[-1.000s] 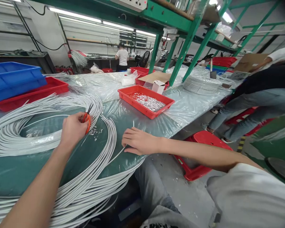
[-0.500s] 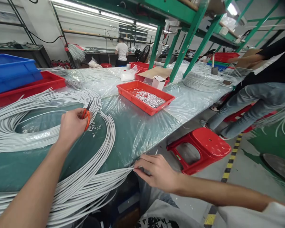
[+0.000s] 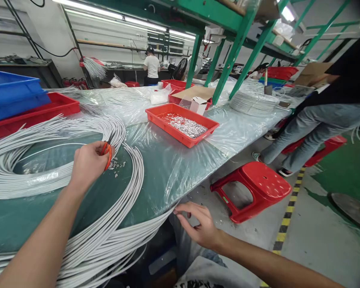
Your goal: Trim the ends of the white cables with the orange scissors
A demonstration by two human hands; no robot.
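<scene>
My left hand [image 3: 88, 166] is closed around the orange handles of a small pair of scissors [image 3: 108, 156], their dark blades pointing away over a coil of white cables [image 3: 45, 180]. Small shiny metal bits [image 3: 115, 165] lie on the table just beside the scissors. At the table's front edge, my right hand [image 3: 199, 224] pinches the tip of a bundle of white cables [image 3: 129, 236] between thumb and forefinger. How many ends it grips is too small to make out. The bundle runs back to the left, partly under my left forearm, and sags at the edge.
A red tray [image 3: 183, 134] of small silvery parts stands mid-table. Blue bins [image 3: 15, 96] sit over a red tray [image 3: 64, 105] at left. Beyond the front edge is a red stool [image 3: 258, 184]. A person [image 3: 315, 124] stands at right; another coil [image 3: 253, 102] lies further back.
My right hand has shifted slightly right, its fingers still at the cable tip. My left hand keeps the scissors in nearly the same place. The person at right has moved their arm.
</scene>
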